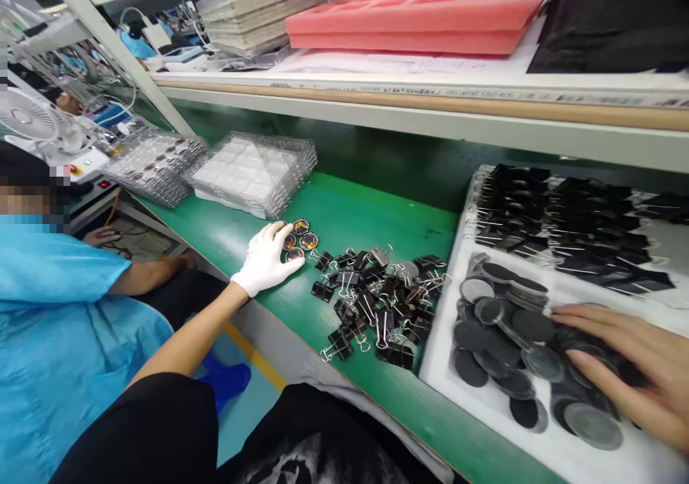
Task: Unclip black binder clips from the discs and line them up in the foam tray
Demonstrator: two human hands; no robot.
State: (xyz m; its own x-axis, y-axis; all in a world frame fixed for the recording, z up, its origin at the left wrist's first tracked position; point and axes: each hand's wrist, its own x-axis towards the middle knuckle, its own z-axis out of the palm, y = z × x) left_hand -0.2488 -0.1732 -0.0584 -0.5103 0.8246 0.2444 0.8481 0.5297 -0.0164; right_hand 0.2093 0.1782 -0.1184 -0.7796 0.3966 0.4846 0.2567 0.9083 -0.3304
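Note:
My left hand [268, 260], in a white glove, rests on the green bench beside a cluster of small round parts [308, 241] with gold and dark centres. Its thumb and fingers are apart around the near side of the cluster and partly cover some parts. My bare right hand [638, 365] reaches over a pile of black and grey round discs [487, 347] in a white foam tray [446, 319]. Its fingers are stretched out and apart, touching or just above the discs; the fingertips' contact is unclear. Between my hands lies a heap of black binder clips [371, 304].
Rows of black binder clips [586, 218] fill the tray's far part. Stacked clear plastic trays [252, 171] stand at the back left. A shelf edge [377, 107] overhangs the bench, carrying pink foam [409, 28]. A person in blue [69, 326] sits close on the left.

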